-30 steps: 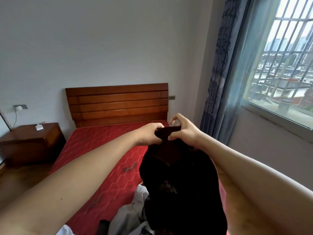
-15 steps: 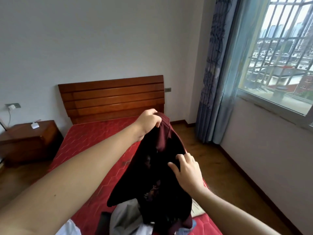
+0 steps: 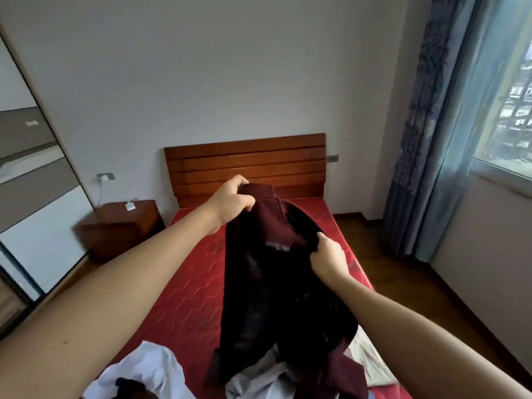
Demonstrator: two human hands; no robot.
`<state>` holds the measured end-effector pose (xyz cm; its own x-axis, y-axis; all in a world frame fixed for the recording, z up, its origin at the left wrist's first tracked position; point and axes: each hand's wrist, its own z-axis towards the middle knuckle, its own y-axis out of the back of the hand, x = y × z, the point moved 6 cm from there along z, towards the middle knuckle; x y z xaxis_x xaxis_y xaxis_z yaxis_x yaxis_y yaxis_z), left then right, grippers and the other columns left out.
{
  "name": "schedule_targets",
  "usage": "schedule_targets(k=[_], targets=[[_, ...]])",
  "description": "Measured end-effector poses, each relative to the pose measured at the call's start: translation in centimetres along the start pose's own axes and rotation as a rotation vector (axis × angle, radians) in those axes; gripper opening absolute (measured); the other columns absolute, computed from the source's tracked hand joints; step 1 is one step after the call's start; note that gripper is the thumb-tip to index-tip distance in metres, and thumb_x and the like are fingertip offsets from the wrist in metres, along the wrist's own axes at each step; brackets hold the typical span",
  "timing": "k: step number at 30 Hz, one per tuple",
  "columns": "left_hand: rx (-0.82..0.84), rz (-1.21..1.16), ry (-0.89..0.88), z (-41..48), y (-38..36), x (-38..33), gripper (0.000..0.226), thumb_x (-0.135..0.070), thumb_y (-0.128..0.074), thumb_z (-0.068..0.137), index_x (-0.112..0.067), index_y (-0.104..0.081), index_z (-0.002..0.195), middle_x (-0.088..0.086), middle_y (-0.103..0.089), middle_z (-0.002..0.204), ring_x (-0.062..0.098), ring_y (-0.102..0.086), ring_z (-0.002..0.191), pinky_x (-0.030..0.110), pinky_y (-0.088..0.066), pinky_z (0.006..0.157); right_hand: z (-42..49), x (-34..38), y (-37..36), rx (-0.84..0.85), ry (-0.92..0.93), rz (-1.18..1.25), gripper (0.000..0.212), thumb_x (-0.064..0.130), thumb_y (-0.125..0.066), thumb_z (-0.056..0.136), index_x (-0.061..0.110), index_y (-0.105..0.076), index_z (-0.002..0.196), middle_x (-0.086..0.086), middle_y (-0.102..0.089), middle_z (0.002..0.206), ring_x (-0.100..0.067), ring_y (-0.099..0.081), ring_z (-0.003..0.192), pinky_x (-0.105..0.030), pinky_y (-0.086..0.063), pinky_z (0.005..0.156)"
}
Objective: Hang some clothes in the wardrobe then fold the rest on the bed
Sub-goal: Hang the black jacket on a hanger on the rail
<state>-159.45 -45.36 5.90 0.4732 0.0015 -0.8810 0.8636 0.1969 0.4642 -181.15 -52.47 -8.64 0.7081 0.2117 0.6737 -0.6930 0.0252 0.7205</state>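
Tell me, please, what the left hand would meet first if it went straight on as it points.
The left hand grips the maroon garment at its collar; past that cloth, it would likely meet the wooden headboard first, though depth is unclear.

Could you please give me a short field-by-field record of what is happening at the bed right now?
activity: one garment held up over the bed
left grip: holds the maroon garment at its top edge
right grip: grips the garment's side, lower down
garment state: hanging, unfolded, lower end reaching the clothes pile
bed: red mattress, pile at the near end
nightstand: left of the headboard
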Motion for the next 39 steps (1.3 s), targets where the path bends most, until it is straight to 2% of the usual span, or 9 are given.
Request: schedule_targets(k=[3,7,9,12,16,20,23,30,39], targets=[[-0.048,0.349,0.026,-0.3,2.3,3.2,0.052,-0.020,-0.066,0.073,-0.030,-0.046,0.119,0.005,-0.061,0.112,0.025,-0.063,0.089,0.041,-0.053,0.080,1.1,2.6,2.6,-0.015,0.054,0.043,0.034,-0.005,-0.044,0.078,0.013,-0.063,0.099,-0.002,-0.066,0.087,-0.034,-0.066,0.093,-0.031,-0.046,0.070],[0.132,0.667,-0.016,-1.3,-0.3,5.3,0.092,-0.028,-0.072,0.081,-0.045,-0.018,0.153,0.006,-0.032,0.138,0.022,-0.056,0.111,0.032,-0.052,0.091,2.0,7.8,4.7,0.019,0.183,0.018,0.032,0.001,-0.044,0.073,0.016,-0.065,0.092,0.003,-0.063,0.076,-0.027,-0.063,0.077,-0.033,-0.051,0.065],[0.193,0.607,-0.032,-1.5,-2.9,5.8,0.095,-0.045,-0.077,0.069,-0.040,-0.028,0.150,-0.001,-0.031,0.139,0.016,-0.046,0.121,0.036,-0.048,0.103,1.7,10.4,4.9,0.062,0.254,-0.024,0.033,0.006,-0.045,0.072,0.021,-0.065,0.093,0.001,-0.066,0.081,-0.024,-0.062,0.076,-0.034,-0.054,0.065],[-0.002,0.517,-0.149,-1.2,-4.6,5.4,0.075,-0.054,-0.074,0.062,-0.032,-0.045,0.128,-0.007,-0.053,0.126,0.007,-0.060,0.102,0.041,-0.060,0.080,1.0,12.7,5.2,0.080,0.321,-0.064,0.027,0.007,-0.046,0.075,0.023,-0.062,0.090,0.002,-0.064,0.081,-0.022,-0.061,0.075,-0.032,-0.050,0.059],[-0.307,0.693,-0.355,-2.2,-6.2,3.2,0.068,-0.034,-0.067,0.082,-0.027,-0.035,0.142,0.007,-0.031,0.146,0.026,-0.041,0.129,0.045,-0.055,0.082,1.0,13.0,6.4,0.084,0.359,-0.092,0.019,0.009,-0.050,0.082,0.022,-0.060,0.093,0.004,-0.063,0.080,-0.020,-0.061,0.071,-0.030,-0.049,0.056],[-0.413,0.899,-0.557,-1.2,-6.7,0.5,0.022,-0.012,-0.069,0.084,-0.016,-0.063,0.104,0.005,-0.048,0.115,0.026,-0.048,0.104,0.036,-0.051,0.058,1.3,10.7,7.7,0.122,0.433,-0.304,0.029,0.009,-0.055,0.084,0.024,-0.046,0.107,0.002,-0.060,0.085,-0.022,-0.058,0.074,-0.028,-0.038,0.054],[-0.368,1.092,-0.646,0.1,-7.2,-1.4,0.023,0.008,-0.064,0.068,-0.010,-0.066,0.083,0.004,-0.057,0.094,0.030,-0.055,0.088,0.039,-0.045,0.065,1.6,7.3,7.6,-0.001,0.477,-0.527,0.043,0.015,-0.059,0.081,0.023,-0.039,0.118,-0.001,-0.057,0.107,-0.030,-0.054,0.103,-0.041,-0.042,0.080],[-0.362,1.270,-0.451,1.3,-5.8,-2.9,0.036,0.012,-0.052,0.075,-0.014,-0.065,0.096,0.000,-0.056,0.101,0.025,-0.053,0.092,0.035,-0.033,0.065,1.5,-2.8,5.6,-0.075,0.241,-0.723,0.089,0.028,-0.073,0.076,0.025,-0.020,0.147,-0.011,-0.037,0.135,-0.033,-0.040,0.123,-0.054,-0.039,0.097],[-0.477,1.429,-0.232,-1.1,1.6,-1.3,0.041,0.007,-0.055,0.078,-0.020,-0.063,0.108,-0.001,-0.063,0.101,0.028,-0.058,0.097,0.038,-0.039,0.072,6.1,-1.1,5.5,-0.028,0.202,-0.615,0.054,0.020,-0.062,0.089,0.017,-0.035,0.137,-0.013,-0.048,0.128,-0.035,-0.049,0.118,-0.048,-0.048,0.085]])
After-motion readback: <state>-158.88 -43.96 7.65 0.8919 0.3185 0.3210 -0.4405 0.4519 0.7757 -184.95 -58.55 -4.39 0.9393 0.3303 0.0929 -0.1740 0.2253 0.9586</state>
